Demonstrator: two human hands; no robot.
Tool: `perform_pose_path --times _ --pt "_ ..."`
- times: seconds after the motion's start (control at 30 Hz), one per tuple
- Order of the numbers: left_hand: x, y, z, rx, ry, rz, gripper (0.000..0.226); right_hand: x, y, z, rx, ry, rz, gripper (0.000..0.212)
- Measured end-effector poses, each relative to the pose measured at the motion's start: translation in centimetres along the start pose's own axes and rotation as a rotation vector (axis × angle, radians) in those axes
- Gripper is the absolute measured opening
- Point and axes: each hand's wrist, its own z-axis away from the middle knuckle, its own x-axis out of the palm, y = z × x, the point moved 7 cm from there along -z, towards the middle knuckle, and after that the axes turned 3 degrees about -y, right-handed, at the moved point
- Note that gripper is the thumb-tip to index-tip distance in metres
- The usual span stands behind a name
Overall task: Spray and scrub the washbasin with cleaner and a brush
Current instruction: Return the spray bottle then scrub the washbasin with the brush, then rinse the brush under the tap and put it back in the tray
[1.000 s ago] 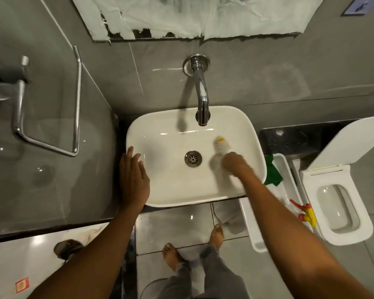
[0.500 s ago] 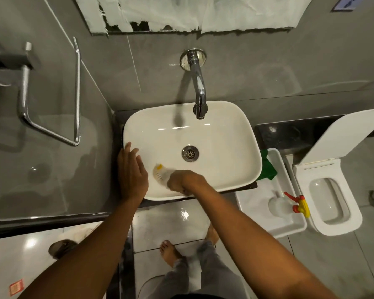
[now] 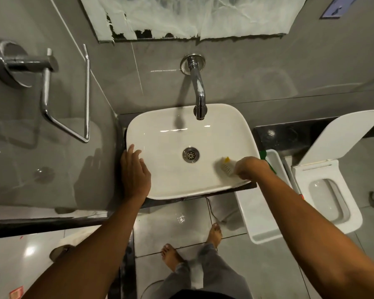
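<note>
- Head view looks straight down on a white basin in the middle of the frame, sitting on a dark table against a grey tiled wall.
- Right hand is at the basin's lower right, fingers curled tight around a brush; this grip is fully closed on the handle.
- Brush head is pale with a yellow spot, blurred, and lies against the inner slope of the basin, right of the drain and apart from it.
- Left hand lies flat on the basin's left rim, fingers spread and loosely straight, reaching slightly over the edge into the bowl; its grip is wide and holds nothing.
- Chrome tap comes out of the wall above centre, its spout hanging over the back of the bowl.
- White bin stands on the floor just right of the basin, partly behind the right forearm; a bit of green cloth shows at its upper edge, touching the basin's right side.
- Toilet fills the right edge of the frame, lid up.
- Chrome rail is fixed to the wall at upper left.
- Torn pale sheeting covers a mirror along the top.
- Two bare feet and grey trouser legs show on the glossy floor tiles at the bottom centre.
- No sprayer shows that I can make out.
</note>
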Motion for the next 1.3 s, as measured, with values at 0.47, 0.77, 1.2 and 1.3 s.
perform_pose_path --times 0.47,0.77,1.2,1.3 --pt "0.1 -0.3 0.4 0.037 0.078 -0.001 0.033 5.7 -17.1 5.9 -0.428 -0.075 -0.074 0.032" --pt "-0.8 2.0 0.6 0.035 0.027 -0.225 0.021 3.9 -10.9 4.5 -0.404 -0.031 -0.392 0.02" --pt "-2.5 21.6 -6.2 0.151 -0.069 -0.024 0.068 2.4 -7.7 4.1 -0.479 -0.013 -0.902 0.028" --pt "-2.5 22.5 -7.2 0.06 -0.071 -0.106 0.062 2.2 -7.6 4.0 -0.518 -0.015 -0.944 0.025"
